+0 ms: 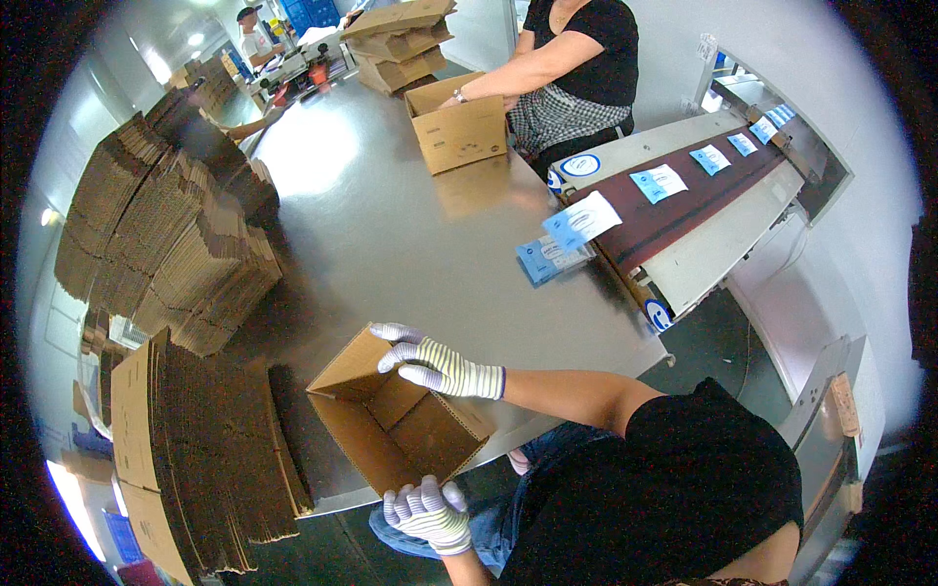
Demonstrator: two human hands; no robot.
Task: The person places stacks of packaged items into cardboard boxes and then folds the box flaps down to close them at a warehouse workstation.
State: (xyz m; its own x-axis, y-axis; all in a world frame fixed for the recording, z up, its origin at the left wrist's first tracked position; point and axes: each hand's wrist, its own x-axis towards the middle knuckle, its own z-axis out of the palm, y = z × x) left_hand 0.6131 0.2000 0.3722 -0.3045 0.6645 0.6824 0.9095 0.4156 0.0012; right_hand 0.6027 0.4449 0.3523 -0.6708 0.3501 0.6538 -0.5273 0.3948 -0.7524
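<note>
Hands (443,368) at carton (357,430), printed blue-white packets (658,183), round conveyor stickers (581,165)

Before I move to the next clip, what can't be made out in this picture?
All in the head view:
Palm of the left hand: hidden by the back of that hand, so how firmly it holds the open box is unclear.
Contents of the far box: hidden by its near wall.
Head of the co-worker beside it: cut off by the upper edge.
What the distant person is handling: too small, with clutter in front.
</note>
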